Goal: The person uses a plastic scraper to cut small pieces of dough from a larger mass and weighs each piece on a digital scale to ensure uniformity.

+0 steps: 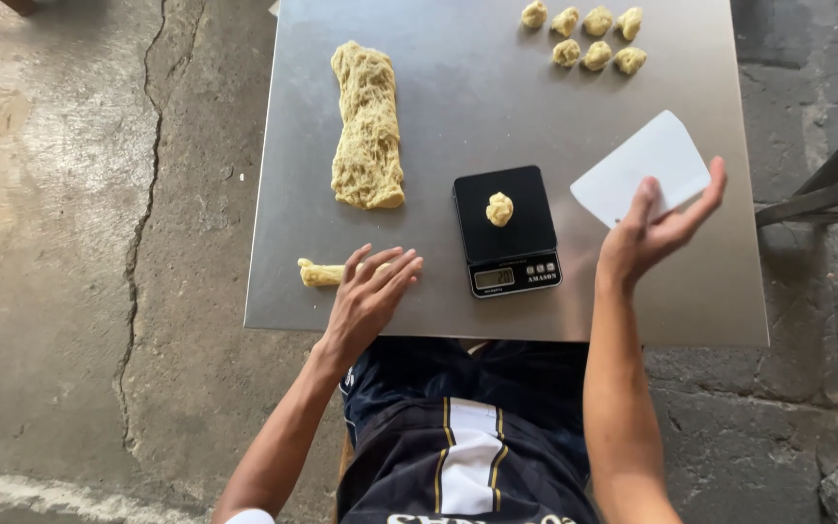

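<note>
My left hand (369,296) lies flat, fingers spread, on a small roll of yellow dough (320,274) near the front edge of the steel table (458,87). My right hand (654,225) is raised with the palm up and holds a white plastic scraper (640,167) by its near edge. Between the hands stands a small black digital scale (506,231) with a little lump of dough (499,209) on its platform. A long, rough slab of dough (368,126) lies on the table beyond my left hand.
Several small dough balls (584,37) sit in two rows at the table's far right. The table stands on a cracked concrete floor (80,194). A dark metal frame (831,184) juts in at the right.
</note>
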